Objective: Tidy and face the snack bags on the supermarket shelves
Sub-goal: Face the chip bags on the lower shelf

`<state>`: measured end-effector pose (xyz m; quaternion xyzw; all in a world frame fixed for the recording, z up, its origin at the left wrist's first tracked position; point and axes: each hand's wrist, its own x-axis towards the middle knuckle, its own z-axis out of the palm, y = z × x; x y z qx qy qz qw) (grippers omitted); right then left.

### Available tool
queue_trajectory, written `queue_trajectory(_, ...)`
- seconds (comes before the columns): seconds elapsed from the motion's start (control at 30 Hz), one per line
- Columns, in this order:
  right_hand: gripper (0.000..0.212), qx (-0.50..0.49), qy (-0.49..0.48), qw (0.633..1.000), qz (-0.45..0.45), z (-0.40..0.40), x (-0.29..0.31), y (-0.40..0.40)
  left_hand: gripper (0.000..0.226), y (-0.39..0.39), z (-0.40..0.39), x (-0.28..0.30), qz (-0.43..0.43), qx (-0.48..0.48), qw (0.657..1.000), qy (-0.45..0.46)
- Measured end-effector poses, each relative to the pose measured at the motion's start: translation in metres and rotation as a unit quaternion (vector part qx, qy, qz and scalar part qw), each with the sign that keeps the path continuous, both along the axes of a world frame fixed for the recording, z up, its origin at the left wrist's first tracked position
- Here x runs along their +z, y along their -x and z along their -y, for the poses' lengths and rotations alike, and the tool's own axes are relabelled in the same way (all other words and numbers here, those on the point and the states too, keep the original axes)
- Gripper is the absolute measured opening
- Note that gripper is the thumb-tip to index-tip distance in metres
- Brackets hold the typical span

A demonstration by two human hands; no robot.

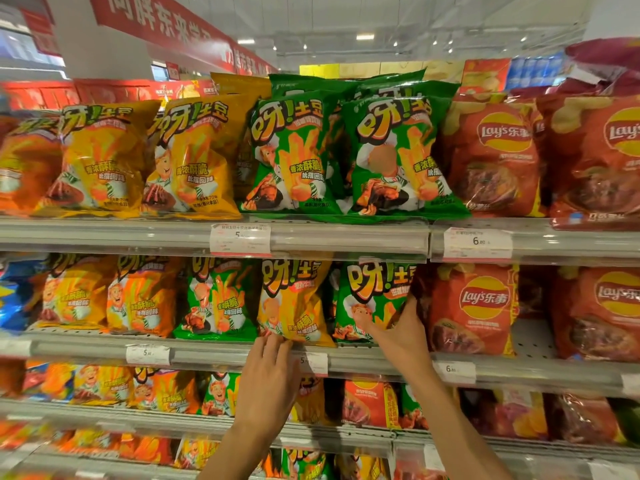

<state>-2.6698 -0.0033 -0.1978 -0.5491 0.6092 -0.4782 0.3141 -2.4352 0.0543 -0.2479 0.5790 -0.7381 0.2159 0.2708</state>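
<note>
On the second shelf stands a yellow snack bag (294,299) with a green snack bag (374,299) to its right. My left hand (270,375) reaches up to the yellow bag's bottom edge, its fingertips touching the lower left corner. My right hand (401,334) holds the green bag at its lower right, thumb across the front and fingers behind the right edge. Both bags stand upright, fronts facing out. A red Lay's bag (474,306) stands right next to my right hand.
The top shelf (104,233) carries yellow, green and red bags in a row. Price tags (240,239) hang on the shelf rails. Lower shelves (138,410) hold more mixed bags. A gap of bare shelf (530,337) shows right of the red bag.
</note>
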Motion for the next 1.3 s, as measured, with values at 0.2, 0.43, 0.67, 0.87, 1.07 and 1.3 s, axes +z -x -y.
queue_trajectory(0.2,0.091,-0.092,0.083,0.99,-0.062,-0.034,-0.017,-0.002,0.033,-0.001,-0.002,-0.002,-0.05,-0.001,0.998,-0.031)
queue_trajectory(0.43,0.041,-0.205,0.256,0.944,-0.041,-0.07,-0.015,-0.041,0.02,-0.013,-0.005,0.011,-0.208,-0.053,0.975,-0.056)
queue_trajectory(0.67,0.048,-0.148,0.245,0.958,-0.031,-0.072,-0.009,-0.118,0.013,-0.09,-0.007,0.043,-0.413,-0.075,0.907,-0.018)
queue_trajectory(0.87,0.047,-0.138,0.176,0.974,0.028,-0.065,-0.005,-0.173,0.023,-0.16,0.0,0.061,-0.495,-0.041,0.867,-0.03)
queue_trajectory(1.07,0.057,-0.152,0.14,0.978,0.018,-0.063,0.0,-0.188,0.046,-0.184,0.013,0.064,-0.506,-0.033,0.855,-0.104)
queue_trajectory(1.3,0.074,-0.151,0.167,0.972,-0.067,-0.048,0.012,-0.178,0.08,-0.185,0.041,0.078,-0.537,-0.031,0.817,-0.206)
